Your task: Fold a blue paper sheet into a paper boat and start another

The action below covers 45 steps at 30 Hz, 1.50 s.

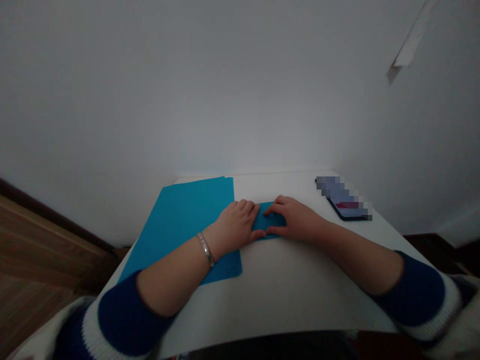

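Observation:
A small piece of blue paper, seemingly folded, lies flat on the white table between my two hands. My left hand holds it at the left end, fingers at the far side and thumb along the near edge. At the right end, my right hand grips the same paper, with its fingers curved and its thumb on the near edge. Both thumb tips almost meet there. Parts of the paper are hidden under the fingers. Beneath my left wrist, which wears a silver bangle, are larger blue sheets.
A phone with a blurred-out screen lies at the right side of the white table. The table's far edge meets a pale wall. Brown wooden furniture stands at the left.

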Tool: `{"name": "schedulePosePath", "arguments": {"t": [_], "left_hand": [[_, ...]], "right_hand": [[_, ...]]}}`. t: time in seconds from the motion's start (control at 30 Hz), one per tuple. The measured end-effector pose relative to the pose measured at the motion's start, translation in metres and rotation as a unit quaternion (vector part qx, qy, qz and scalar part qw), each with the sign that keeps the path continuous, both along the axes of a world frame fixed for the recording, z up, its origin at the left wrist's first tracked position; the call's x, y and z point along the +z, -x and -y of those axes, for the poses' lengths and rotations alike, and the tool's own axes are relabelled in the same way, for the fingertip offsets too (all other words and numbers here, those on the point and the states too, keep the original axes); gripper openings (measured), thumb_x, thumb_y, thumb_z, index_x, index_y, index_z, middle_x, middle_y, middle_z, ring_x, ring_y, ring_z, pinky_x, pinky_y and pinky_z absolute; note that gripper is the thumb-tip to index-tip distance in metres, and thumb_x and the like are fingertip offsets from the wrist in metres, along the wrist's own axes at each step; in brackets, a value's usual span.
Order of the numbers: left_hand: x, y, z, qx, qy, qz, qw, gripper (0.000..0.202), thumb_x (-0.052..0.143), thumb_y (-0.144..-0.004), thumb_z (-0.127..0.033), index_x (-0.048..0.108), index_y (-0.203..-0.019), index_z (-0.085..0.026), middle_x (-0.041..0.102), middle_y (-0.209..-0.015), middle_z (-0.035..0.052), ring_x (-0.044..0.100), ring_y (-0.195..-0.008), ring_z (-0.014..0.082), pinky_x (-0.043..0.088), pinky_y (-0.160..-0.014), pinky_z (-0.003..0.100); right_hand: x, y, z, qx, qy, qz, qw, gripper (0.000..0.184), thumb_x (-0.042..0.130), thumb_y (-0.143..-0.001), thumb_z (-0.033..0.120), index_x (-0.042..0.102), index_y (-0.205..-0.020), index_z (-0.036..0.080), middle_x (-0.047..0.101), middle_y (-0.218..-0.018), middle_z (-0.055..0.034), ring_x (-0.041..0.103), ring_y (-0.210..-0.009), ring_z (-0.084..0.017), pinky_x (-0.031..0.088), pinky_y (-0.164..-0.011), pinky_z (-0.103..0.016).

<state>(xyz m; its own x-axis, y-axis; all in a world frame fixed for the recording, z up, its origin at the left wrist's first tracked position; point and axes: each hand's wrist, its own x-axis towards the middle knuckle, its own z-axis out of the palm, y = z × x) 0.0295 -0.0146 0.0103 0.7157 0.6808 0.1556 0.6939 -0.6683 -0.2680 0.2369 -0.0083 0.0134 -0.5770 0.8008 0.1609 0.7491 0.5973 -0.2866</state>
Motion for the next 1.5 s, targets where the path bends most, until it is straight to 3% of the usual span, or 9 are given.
{"name": "schedulePosePath", "arguments": {"t": [0.2,0.4,0.63,0.87,1.03,1.33,1.5], "left_hand": [[0.003,-0.001,0.0,0.007,0.022,0.01,1.0,0.068,0.04,-0.088,-0.065,0.05,-0.127,-0.01,0.057,-0.115,0.0158,0.051,-0.106,0.0299,0.041,-0.089,0.041],[0.005,0.001,-0.002,0.001,0.042,0.015,0.999,0.071,0.048,-0.083,-0.067,0.051,-0.127,-0.011,0.057,-0.114,0.0158,0.051,-0.106,0.0302,0.041,-0.092,0.041],[0.007,0.002,-0.004,0.011,0.072,0.013,0.997,0.079,0.054,-0.079,-0.069,0.05,-0.13,-0.01,0.055,-0.12,0.017,0.05,-0.11,0.0319,0.039,-0.096,0.043],[-0.004,0.009,-0.014,-0.006,0.104,0.023,0.994,0.084,0.059,-0.076,-0.067,0.045,-0.136,-0.01,0.052,-0.128,0.0177,0.049,-0.115,0.0316,0.039,-0.098,0.04],[-0.002,0.011,-0.017,0.002,0.14,0.011,0.99,0.086,0.064,-0.073,-0.064,0.042,-0.139,-0.013,0.049,-0.134,0.018,0.046,-0.12,0.0332,0.037,-0.1,0.041],[-0.007,0.021,-0.023,-0.001,0.201,0.028,0.979,0.088,0.07,-0.069,-0.061,0.037,-0.144,-0.027,0.039,-0.147,0.0083,0.031,-0.132,0.0345,0.03,-0.106,0.046],[-0.008,0.023,-0.023,0.004,0.221,0.032,0.975,0.088,0.071,-0.07,-0.058,0.036,-0.144,-0.027,0.037,-0.149,0.0084,0.025,-0.136,0.0356,0.025,-0.11,0.05]], "right_hand": [[0.002,0.0,0.0,-0.014,0.025,0.0,1.0,0.056,0.066,-0.069,0.064,0.065,-0.11,0.025,0.057,-0.104,-0.0087,0.057,-0.091,-0.025,0.045,-0.077,-0.036],[0.0,-0.003,-0.002,-0.015,0.046,0.018,0.999,0.056,0.071,-0.067,0.057,0.062,-0.113,0.026,0.056,-0.108,-0.0082,0.057,-0.092,-0.024,0.044,-0.078,-0.035],[0.006,-0.009,-0.005,-0.015,0.064,0.071,0.995,0.051,0.071,-0.064,0.058,0.059,-0.099,0.022,0.062,-0.096,-0.0063,0.057,-0.082,-0.022,0.039,-0.063,-0.03],[0.012,-0.02,-0.008,-0.058,0.104,0.125,0.985,0.055,0.07,-0.062,0.059,0.058,-0.101,0.023,0.064,-0.095,-0.0056,0.06,-0.076,-0.022,0.034,-0.055,-0.028],[0.013,-0.029,-0.01,-0.083,0.126,0.163,0.975,0.054,0.071,-0.06,0.059,0.058,-0.098,0.023,0.065,-0.096,-0.0057,0.061,-0.078,-0.023,0.034,-0.054,-0.029],[0.01,-0.044,-0.015,-0.132,0.176,0.197,0.955,0.051,0.071,-0.059,0.055,0.057,-0.097,0.023,0.066,-0.096,-0.006,0.062,-0.079,-0.024,0.035,-0.055,-0.029],[0.007,-0.055,-0.019,-0.148,0.198,0.193,0.95,0.046,0.073,-0.058,0.049,0.057,-0.092,0.024,0.065,-0.095,-0.0051,0.061,-0.08,-0.024,0.037,-0.056,-0.029]]}}
